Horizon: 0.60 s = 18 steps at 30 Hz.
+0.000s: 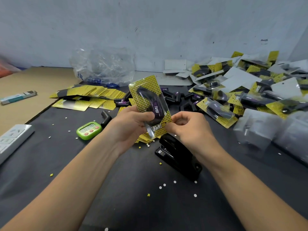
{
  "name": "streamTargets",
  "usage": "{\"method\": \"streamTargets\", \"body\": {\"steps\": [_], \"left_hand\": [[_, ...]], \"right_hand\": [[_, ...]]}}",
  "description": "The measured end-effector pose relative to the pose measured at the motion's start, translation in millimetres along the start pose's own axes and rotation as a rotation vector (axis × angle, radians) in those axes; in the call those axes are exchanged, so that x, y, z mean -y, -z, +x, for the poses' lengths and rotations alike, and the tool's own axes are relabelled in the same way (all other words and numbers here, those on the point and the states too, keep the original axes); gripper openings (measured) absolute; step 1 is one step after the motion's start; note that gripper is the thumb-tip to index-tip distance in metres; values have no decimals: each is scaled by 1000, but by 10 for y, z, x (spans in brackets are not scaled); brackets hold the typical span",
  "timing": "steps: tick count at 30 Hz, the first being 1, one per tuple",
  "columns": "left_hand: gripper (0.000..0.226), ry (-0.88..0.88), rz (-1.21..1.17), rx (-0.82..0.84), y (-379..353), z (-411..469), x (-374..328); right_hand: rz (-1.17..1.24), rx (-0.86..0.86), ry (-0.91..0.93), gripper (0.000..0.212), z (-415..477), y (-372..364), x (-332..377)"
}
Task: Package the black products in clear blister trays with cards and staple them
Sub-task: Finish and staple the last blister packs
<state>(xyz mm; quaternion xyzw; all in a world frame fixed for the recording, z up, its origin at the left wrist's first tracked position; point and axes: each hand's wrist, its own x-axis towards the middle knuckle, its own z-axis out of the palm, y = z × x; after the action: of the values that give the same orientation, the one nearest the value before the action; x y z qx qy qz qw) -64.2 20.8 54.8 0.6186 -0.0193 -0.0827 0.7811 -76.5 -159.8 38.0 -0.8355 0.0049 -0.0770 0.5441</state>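
I hold one blister pack [148,100] upright above the dark table: a clear tray over a yellow dotted card with a black product inside. My left hand [131,124] grips its lower left side, thumb on the front. My right hand [186,125] pinches its lower right corner. Just below the pack lies a black stapler [178,155]. Loose yellow cards [90,95] are spread at the back left. Loose black products [176,97] lie behind the pack. Finished packs [250,90] are heaped at the right.
A green timer [88,130] and a single black product [106,117] sit left of my hands. A power strip [11,139] lies at the left edge. Stacked clear trays [266,130] stand at the right. A crumpled plastic bag [103,65] is by the wall. Paper punch dots litter the table.
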Motion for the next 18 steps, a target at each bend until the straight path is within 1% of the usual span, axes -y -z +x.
{"method": "streamTargets", "body": {"steps": [3,5,8,9,11,13,14,15,16,18], "left_hand": [[32,-39,20,38,24,-7,-18],[38,-64,60,7,40,0,-34],[41,-85,100,-42,47,8,-40],[41,-87,96,-66,50,16,-43],[41,-79,91,-130,61,28,-47],[37,-59,107,-188,85,41,-49],[35,-48,124,-215,97,46,-53],[34,-39,143,-242,109,51,-57],[34,-36,160,-264,117,58,-61],[34,-45,187,-292,113,62,-71]], "right_hand": [[133,49,-1,14,8,35,-6],[180,64,3,19,17,35,-28],[169,101,-19,25,35,16,-64],[177,128,-45,23,42,23,-60],[71,193,-92,4,86,75,-87],[-192,344,-93,43,115,167,-131],[-304,435,-85,56,93,193,-124],[-374,502,-75,61,66,203,-114],[-412,553,-66,62,29,205,-89],[-499,592,-44,60,-9,207,-49]]}}
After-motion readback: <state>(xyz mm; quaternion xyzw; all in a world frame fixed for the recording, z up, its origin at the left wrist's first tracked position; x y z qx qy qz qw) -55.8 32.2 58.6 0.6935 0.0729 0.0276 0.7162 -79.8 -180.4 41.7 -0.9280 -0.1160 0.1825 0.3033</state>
